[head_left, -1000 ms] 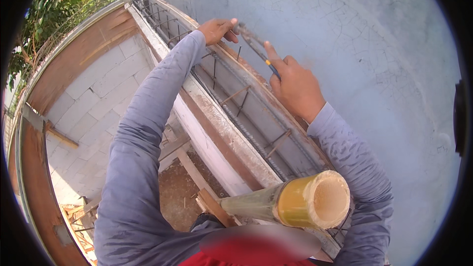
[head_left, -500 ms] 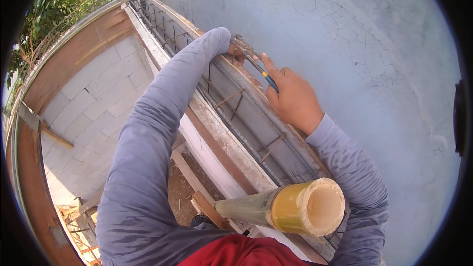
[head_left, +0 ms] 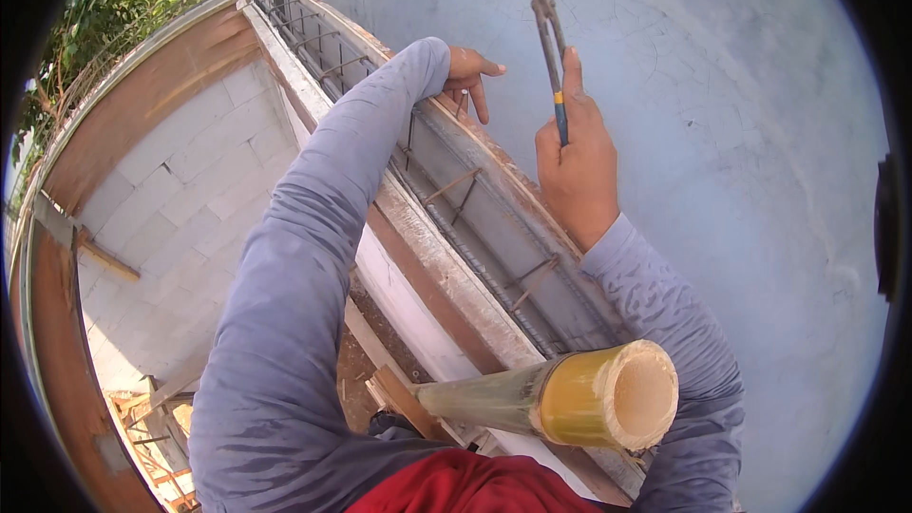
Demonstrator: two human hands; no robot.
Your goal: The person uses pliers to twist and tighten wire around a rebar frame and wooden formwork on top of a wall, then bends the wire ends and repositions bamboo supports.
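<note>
My right hand (head_left: pixel 578 166) is raised in front of the blue-grey wall, closed around the blue and yellow handles of a pair of pincers (head_left: pixel 549 47). Their metal head points up and away, touching nothing. At the far board (head_left: pixel 494 147) of the formwork, my left hand (head_left: pixel 467 76) is bent over the top edge. Its fingers are apart, two of them stretched out toward the wall, and a thin dark pin-like piece shows beside them; I cannot tell whether it is touched. Inside the formwork runs a steel rebar cage (head_left: pixel 456 192), partly hidden under my left forearm.
A thick bamboo pole (head_left: pixel 589 399) juts up close before me, its cut end near my right forearm. The plastered wall (head_left: pixel 722 152) stands along the right. To the left, a block wall (head_left: pixel 190 190) drops below the formwork, with timber bracing (head_left: pixel 375 328) lower down.
My right hand has lifted the pincers up and away from the board and my left hand. The left hand's fingers have spread out toward the wall.
</note>
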